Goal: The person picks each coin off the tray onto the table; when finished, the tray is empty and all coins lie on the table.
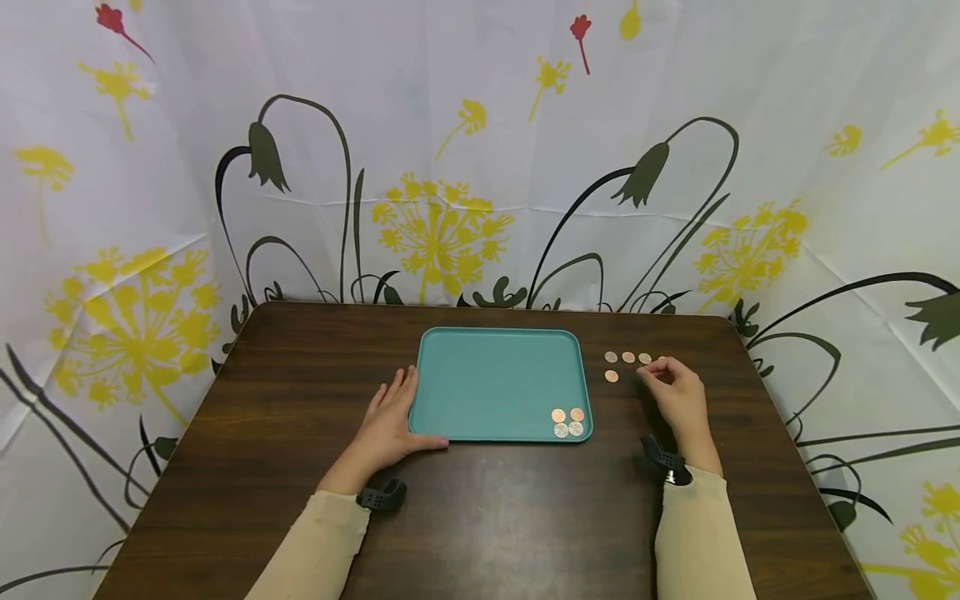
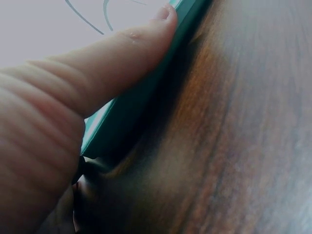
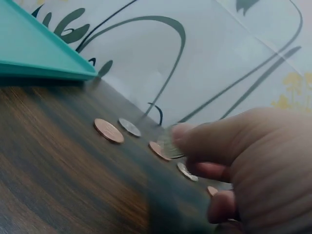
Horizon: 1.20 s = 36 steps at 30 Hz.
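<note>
A teal tray lies on the table with several coins in its near right corner. My left hand rests at the tray's near left corner, fingers spread along the left side and thumb on the near rim. To the right of the tray my right hand pinches a silvery coin between thumb and fingers, just above the table. Beside and below it lie several loose coins, among them a copper coin and a silvery coin.
The dark wooden table extends around the tray. Behind its far edge hangs a white cloth printed with flowers. A black strap with a device is on each wrist.
</note>
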Available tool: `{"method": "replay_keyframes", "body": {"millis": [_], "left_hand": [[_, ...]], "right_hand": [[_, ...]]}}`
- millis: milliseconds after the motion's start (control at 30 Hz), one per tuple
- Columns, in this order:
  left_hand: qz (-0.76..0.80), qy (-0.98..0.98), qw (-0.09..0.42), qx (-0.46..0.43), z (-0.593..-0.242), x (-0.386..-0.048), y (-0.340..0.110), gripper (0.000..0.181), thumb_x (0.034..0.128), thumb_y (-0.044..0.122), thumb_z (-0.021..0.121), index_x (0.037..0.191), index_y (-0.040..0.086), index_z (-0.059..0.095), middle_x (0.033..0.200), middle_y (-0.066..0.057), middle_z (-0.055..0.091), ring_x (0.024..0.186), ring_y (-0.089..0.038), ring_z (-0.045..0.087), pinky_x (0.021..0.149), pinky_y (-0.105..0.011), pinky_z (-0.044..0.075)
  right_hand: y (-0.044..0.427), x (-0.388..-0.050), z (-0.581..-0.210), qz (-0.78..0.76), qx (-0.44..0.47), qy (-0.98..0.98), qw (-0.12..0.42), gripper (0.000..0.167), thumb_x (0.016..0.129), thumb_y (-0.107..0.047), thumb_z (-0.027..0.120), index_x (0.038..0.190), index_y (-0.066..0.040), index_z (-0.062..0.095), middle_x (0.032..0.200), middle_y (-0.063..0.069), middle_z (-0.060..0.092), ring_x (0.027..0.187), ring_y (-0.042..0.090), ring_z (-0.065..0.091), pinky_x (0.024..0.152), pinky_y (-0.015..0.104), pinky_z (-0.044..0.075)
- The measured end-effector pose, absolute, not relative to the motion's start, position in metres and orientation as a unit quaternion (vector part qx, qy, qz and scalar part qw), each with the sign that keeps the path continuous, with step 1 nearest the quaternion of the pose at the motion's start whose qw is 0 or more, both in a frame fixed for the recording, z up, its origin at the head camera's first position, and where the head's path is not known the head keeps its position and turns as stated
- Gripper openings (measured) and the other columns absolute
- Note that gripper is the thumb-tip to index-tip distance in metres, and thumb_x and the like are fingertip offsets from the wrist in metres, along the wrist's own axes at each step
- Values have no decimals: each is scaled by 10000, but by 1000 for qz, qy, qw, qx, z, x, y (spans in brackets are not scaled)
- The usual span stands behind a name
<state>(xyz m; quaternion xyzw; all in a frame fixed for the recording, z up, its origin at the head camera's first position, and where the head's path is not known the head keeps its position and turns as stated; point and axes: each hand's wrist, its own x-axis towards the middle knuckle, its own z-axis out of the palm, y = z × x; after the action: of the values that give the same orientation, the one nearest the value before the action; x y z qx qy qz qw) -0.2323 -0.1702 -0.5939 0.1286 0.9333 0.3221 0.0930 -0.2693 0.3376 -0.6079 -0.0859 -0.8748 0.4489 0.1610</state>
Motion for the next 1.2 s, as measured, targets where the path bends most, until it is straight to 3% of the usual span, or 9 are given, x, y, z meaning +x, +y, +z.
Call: {"method": "replay_keyframes", "body": {"millis": [233, 467, 1200], "left_hand": [[328, 932, 93, 128, -593, -232, -169, 1432, 785, 616, 943, 1751, 16, 73, 1844, -177, 66, 1726, -368, 38, 1369, -609, 1], [321, 933, 96, 127, -593, -232, -169, 1431, 790, 619, 938, 1753, 25, 62, 1845, -168, 56, 1728, -359, 31, 1372, -603, -6], [324, 933, 91, 127, -593, -231, -169, 1421, 795, 615, 936, 1754, 30, 67, 1846, -165, 58, 1728, -355, 33, 1370, -606, -1]], "right_hand": [[341, -269, -609, 393, -66, -911, 110, 231, 975, -332, 851, 984, -106, 808, 987, 103, 790, 825, 171, 620, 771, 278, 470], [335, -270, -606, 366, -98, -921, 93, 295, 965, -378, 852, 998, -88, 805, 937, 103, 766, 819, 255, 623, 760, 366, 469], [320, -274, -604, 335, -148, -924, 113, 247, 986, -348, 810, 1040, -108, 800, 953, 104, 772, 872, 325, 684, 737, 415, 457]]}}
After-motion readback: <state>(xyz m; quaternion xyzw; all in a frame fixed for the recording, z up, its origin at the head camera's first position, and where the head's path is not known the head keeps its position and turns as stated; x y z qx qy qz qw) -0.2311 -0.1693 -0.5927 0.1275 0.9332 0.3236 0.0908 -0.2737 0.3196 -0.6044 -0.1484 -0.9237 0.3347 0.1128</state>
